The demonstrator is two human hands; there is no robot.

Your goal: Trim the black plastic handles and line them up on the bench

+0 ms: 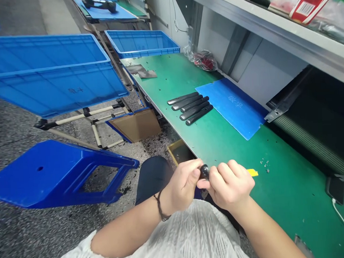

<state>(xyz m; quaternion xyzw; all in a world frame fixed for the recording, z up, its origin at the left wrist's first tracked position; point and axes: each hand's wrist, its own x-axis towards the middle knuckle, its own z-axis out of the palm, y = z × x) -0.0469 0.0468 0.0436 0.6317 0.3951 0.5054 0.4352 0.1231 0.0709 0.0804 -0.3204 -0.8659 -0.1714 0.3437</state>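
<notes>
Probably light, stiff, slick: left hand (185,184) pinches black part (204,172), right hand (230,182) grips yellow tool (253,172), 3 o'clock; hold mid-body.

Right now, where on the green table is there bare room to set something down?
Apart from specks, the green table lies open between metal plates and black handles, and between blue sheet and right hand. It is crowded where the handles lie side by side beside the sheet.

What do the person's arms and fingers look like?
The left arm wears a thin, dark band round the wrist and a white sleeve higher up. The right arm shows no band, and its sleeve is out of view. No gloves cover the fingers.
</notes>
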